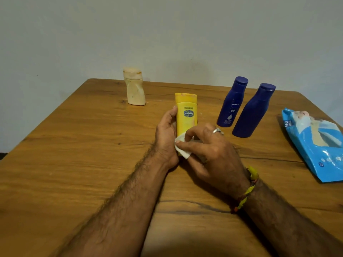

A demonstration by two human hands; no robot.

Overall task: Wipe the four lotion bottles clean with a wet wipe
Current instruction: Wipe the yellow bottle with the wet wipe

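Left hand (166,134) grips yellow bottle (186,115) upright, long axis vertical; right hand (209,145), immediately right, presses white wipe (182,152) against its lower end.

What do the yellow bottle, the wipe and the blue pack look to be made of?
Yellow bottle: likely opaque plastic with a dull sheen and a printed label. Wet wipe: thin, soft white fabric or paper, bent under the right hand. Blue pack: glossy, crinkled plastic film that catches the light.
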